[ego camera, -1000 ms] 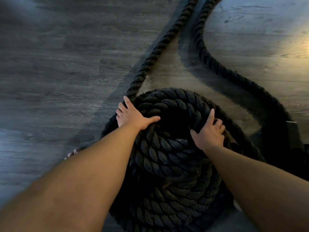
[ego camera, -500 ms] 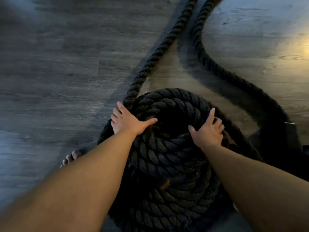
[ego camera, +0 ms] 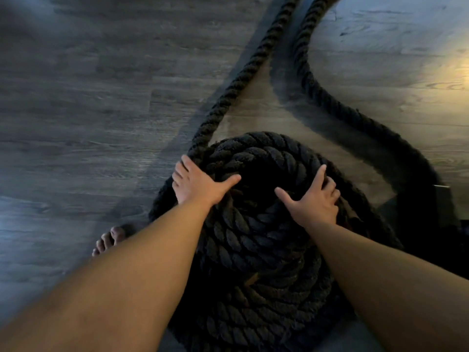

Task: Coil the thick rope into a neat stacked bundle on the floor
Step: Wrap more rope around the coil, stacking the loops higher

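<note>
A thick black twisted rope is stacked in a tall round coil [ego camera: 256, 240] on the floor in front of me. My left hand [ego camera: 200, 185] lies flat on the coil's upper left side, thumb over the top turn. On the upper right side rests my right hand [ego camera: 314, 199], fingers spread and curled over the outer turns. Two loose strands leave the coil: a straight one [ego camera: 243, 80] runs up from the left side, and a curved one [ego camera: 330, 97] sweeps round to the right.
Grey wood-plank floor [ego camera: 101, 110] lies all around. My bare toes [ego camera: 109, 241] show left of the coil, under my left forearm. A dark object [ego camera: 441, 199] stands at the right, where the curved strand ends.
My right thumb has lifted and spread away from the fingers. My left hand has slid slightly left and down on the coil. More of my toes show.
</note>
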